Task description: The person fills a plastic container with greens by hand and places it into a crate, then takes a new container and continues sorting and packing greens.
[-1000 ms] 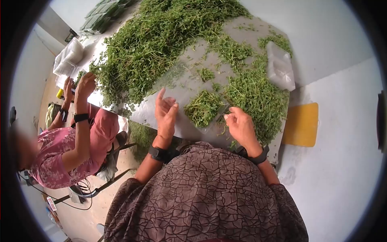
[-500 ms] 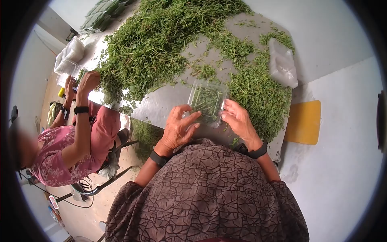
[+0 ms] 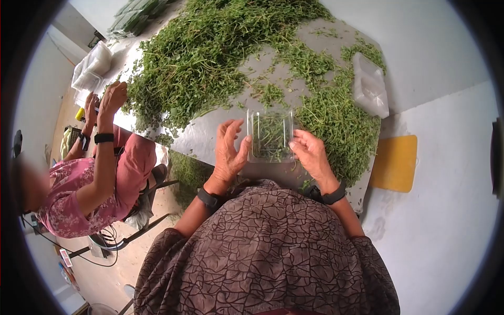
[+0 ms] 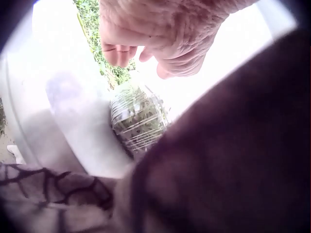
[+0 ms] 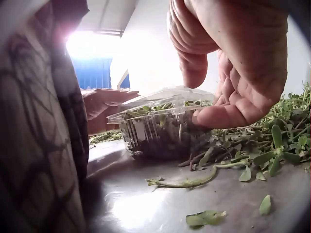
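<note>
A clear plastic clamshell box (image 3: 270,135) filled with leafy green sprigs sits on the metal table in front of me. Its lid (image 5: 170,96) lies over the greens. My right hand (image 3: 311,152) pinches the box's right edge, with one fingertip low on its side and another at the lid, as the right wrist view shows. On the other side, my left hand (image 3: 231,149) has its fingers loosely bent and raised, the thumb close to the box's left edge. The left wrist view shows this hand (image 4: 160,39) above the box (image 4: 138,116).
A large heap of green sprigs (image 3: 210,68) covers the back of the metal table (image 3: 197,136), with more greens (image 3: 336,131) at right. Stacked clear boxes (image 3: 370,86) stand right; others (image 3: 92,68) stand left. Another person (image 3: 94,194) sits at left, hands over the greens.
A second ago the greens lay in the uncovered box; its lid then came over them. My left hand moved right onto the lid, then drew back to the box's left side.
</note>
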The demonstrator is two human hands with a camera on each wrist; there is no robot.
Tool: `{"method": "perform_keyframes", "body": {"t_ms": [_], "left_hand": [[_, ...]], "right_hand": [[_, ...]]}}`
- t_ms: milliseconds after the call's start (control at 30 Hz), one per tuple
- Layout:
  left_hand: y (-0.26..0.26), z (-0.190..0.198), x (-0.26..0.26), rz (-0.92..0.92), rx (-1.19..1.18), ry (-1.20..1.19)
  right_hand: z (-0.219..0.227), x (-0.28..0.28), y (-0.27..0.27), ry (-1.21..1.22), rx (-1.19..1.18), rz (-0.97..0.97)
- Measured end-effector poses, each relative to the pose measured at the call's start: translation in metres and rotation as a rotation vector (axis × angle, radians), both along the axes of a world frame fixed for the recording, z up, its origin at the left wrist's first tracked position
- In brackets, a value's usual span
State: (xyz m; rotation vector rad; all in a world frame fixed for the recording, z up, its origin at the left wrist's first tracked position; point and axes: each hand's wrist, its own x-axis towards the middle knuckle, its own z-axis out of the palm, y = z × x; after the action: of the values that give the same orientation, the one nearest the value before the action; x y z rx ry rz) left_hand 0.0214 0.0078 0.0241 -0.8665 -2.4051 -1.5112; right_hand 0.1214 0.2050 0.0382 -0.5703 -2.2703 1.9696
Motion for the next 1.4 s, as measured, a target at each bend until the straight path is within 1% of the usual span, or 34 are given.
{"method": "perform_keyframes", "body": {"t_ms": [67,133,167,200,267,300,367,400,467,567,667,800,900,967,1100,1167,1200,1267,1300,1333,1367,1400], "left_hand": [[0.003,-0.006,-0.007,0.029,-0.004,-0.042],[0.003,-0.008,-0.011,-0.076,0.06,-0.516],[0.002,-0.014,-0.013,-0.117,0.039,-0.559],[0.001,-0.019,-0.013,-0.119,0.04,-0.558],[0.0,-0.028,-0.012,-0.102,-0.026,-0.447],[0.0,-0.03,-0.012,-0.103,-0.026,-0.447],[0.002,-0.033,-0.011,-0.092,-0.007,-0.339],[0.001,-0.033,-0.01,-0.091,-0.008,-0.336],[0.001,-0.032,-0.008,-0.056,-0.092,-0.171],[0.004,-0.035,-0.007,-0.04,-0.049,-0.113],[0.003,-0.038,-0.007,-0.039,-0.029,-0.097],[0.003,-0.035,-0.005,-0.025,-0.042,-0.112],[0.004,-0.035,-0.004,0.011,-0.024,-0.169],[0.004,-0.033,-0.002,0.027,-0.023,-0.215],[0.006,-0.03,0.001,0.054,-0.007,-0.21],[0.007,-0.031,0.002,0.029,0.117,-0.403],[0.005,-0.031,0.002,0.038,0.122,-0.406],[-0.002,-0.03,0.001,-0.043,0.063,-0.557],[-0.005,-0.024,0.001,-0.032,0.067,-0.561],[-0.008,-0.014,0.002,-0.161,0.17,-0.774],[-0.01,-0.01,0.002,-0.293,0.277,-0.983],[-0.011,-0.01,0.001,-0.285,0.283,-0.985]], "right_hand": [[0.001,0.0,-0.002,0.003,0.058,0.023],[0.001,0.0,-0.002,-0.008,0.084,0.03],[0.001,0.0,-0.003,-0.02,0.108,0.035],[0.002,0.0,-0.003,-0.019,0.11,0.033],[0.005,0.0,-0.004,-0.026,0.081,0.018],[0.005,0.0,-0.004,-0.026,0.081,0.018],[0.004,-0.001,-0.005,-0.027,0.085,0.026],[0.003,-0.001,-0.005,-0.024,0.085,0.026],[0.001,-0.002,-0.006,-0.002,0.061,0.022],[0.003,-0.002,-0.007,-0.017,0.032,0.011],[0.003,0.0,-0.006,-0.053,0.068,0.047],[0.008,0.005,-0.006,-0.068,0.029,0.067],[0.009,0.01,-0.004,-0.061,0.024,0.083],[0.011,0.012,-0.001,-0.185,-0.064,0.117],[0.003,0.011,0.003,-0.2,-0.139,0.156],[-0.002,0.01,0.005,-0.166,-0.244,0.101],[-0.003,0.009,0.007,-0.17,-0.24,0.11],[-0.006,0.009,0.012,-0.173,-0.379,0.02],[-0.007,0.009,0.014,-0.189,-0.389,-0.016],[-0.008,0.009,0.016,-0.195,-0.387,-0.007],[-0.008,0.009,0.017,-0.188,-0.377,-0.039],[-0.008,0.008,0.018,-0.181,-0.366,-0.071]]}}
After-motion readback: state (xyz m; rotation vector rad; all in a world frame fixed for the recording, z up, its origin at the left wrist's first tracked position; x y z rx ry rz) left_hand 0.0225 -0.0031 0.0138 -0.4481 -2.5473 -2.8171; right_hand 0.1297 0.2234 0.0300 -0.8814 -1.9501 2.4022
